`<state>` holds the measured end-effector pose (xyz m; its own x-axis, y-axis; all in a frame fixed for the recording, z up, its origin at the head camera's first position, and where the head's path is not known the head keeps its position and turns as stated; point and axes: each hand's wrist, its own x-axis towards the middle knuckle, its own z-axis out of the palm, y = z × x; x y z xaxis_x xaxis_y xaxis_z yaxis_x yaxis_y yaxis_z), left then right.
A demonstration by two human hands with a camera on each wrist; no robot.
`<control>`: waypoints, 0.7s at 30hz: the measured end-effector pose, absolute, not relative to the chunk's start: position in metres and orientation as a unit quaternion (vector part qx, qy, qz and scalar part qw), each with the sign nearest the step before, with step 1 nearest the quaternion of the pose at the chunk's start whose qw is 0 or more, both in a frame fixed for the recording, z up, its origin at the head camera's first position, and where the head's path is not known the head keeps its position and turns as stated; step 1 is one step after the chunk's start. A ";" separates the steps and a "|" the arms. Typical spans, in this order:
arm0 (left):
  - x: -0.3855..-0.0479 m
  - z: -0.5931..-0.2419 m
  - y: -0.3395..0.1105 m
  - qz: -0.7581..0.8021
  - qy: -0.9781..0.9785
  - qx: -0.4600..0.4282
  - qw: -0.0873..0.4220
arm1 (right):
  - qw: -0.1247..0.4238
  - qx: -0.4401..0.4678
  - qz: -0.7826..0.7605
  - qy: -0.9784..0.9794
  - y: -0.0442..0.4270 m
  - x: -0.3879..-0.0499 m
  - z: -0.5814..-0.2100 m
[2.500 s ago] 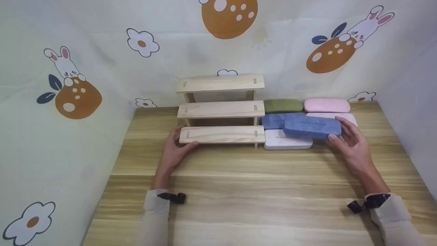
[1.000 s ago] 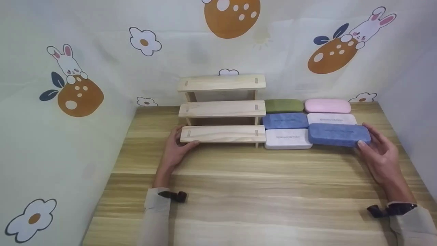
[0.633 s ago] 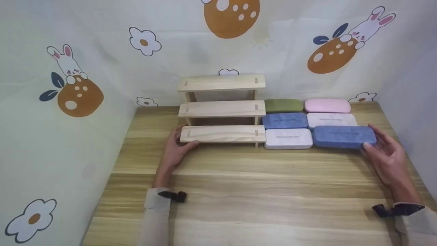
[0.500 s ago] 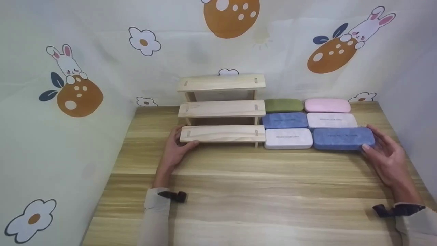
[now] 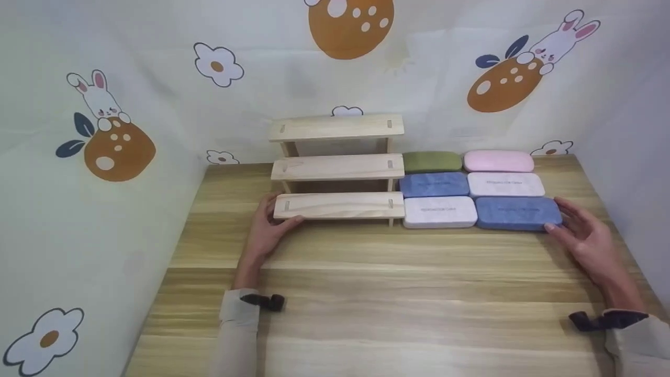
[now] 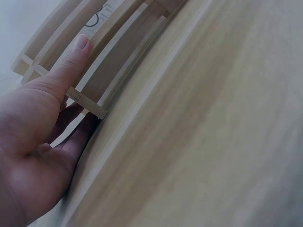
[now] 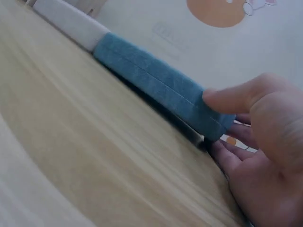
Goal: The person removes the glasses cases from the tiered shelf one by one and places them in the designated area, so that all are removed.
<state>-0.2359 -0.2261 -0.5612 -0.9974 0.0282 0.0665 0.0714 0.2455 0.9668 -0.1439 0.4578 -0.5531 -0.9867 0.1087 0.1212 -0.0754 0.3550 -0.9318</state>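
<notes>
My right hand (image 5: 591,241) pinches the right end of a blue glasses case (image 5: 518,212), thumb on its front side and fingers behind. In the right wrist view a dark strip shows beneath the case (image 7: 156,78), whose left end meets a white case (image 7: 71,21). A three-step wooden display rack (image 5: 337,206) stands to the left of the cases. My left hand (image 5: 266,230) grips the left end of its lowest step; the thumb lies along the front edge. Part of the left fingers is hidden behind the rack.
More glasses cases lie in rows right of the rack: green (image 5: 433,162), pink (image 5: 499,161), another blue one (image 5: 434,184), and white (image 5: 506,184). A patterned cloth wall (image 5: 434,104) rises behind. The wood-grain table (image 5: 408,298) spreads out in front.
The right hand has carried the blue case rightward and down, from above the other cases to the front row's right end, then slightly left against the white one. The left hand stays on the rack.
</notes>
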 end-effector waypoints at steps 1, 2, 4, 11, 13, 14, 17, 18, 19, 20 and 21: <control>-0.236 -0.561 -0.226 -0.615 -0.788 -0.032 0.018 | 0.081 -0.011 0.547 -0.833 0.456 -0.144 -0.553; -0.236 -0.562 -0.226 -0.616 -0.787 -0.033 0.018 | 0.082 -0.009 0.533 -0.842 0.455 -0.145 -0.553; -0.236 -0.562 -0.226 -0.618 -0.786 -0.034 0.017 | 0.084 -0.003 0.499 -0.862 0.452 -0.146 -0.553; -0.236 -0.562 -0.226 -0.623 -0.781 -0.035 0.016 | 0.121 0.001 0.440 -0.890 0.443 -0.151 -0.557; -0.236 -0.561 -0.226 -0.625 -0.780 -0.036 0.018 | 0.130 0.004 0.429 -0.894 0.442 -0.151 -0.558; -0.236 -0.561 -0.226 -0.625 -0.780 -0.036 0.018 | 0.131 0.003 0.424 -0.896 0.441 -0.152 -0.558; -0.236 -0.561 -0.226 -0.624 -0.780 -0.035 0.020 | 0.131 0.001 0.412 -0.902 0.441 -0.152 -0.558; -0.236 -0.562 -0.226 -0.624 -0.780 -0.036 0.021 | 0.131 0.000 0.410 -0.903 0.441 -0.152 -0.559; -0.236 -0.562 -0.227 -0.624 -0.781 -0.036 0.020 | 0.130 -0.001 0.409 -0.903 0.440 -0.152 -0.559; -0.237 -0.562 -0.227 -0.623 -0.781 -0.036 0.020 | 0.129 -0.002 0.408 -0.904 0.440 -0.151 -0.559; -0.237 -0.562 -0.227 -0.622 -0.782 -0.037 0.019 | 0.130 -0.001 0.409 -0.903 0.440 -0.151 -0.559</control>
<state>-0.2371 -0.2269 -0.5624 -0.9966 0.0339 0.0754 0.0811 0.2235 0.9713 -0.1513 0.4396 -0.5595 -0.9662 0.1072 0.2346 -0.1053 0.6662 -0.7383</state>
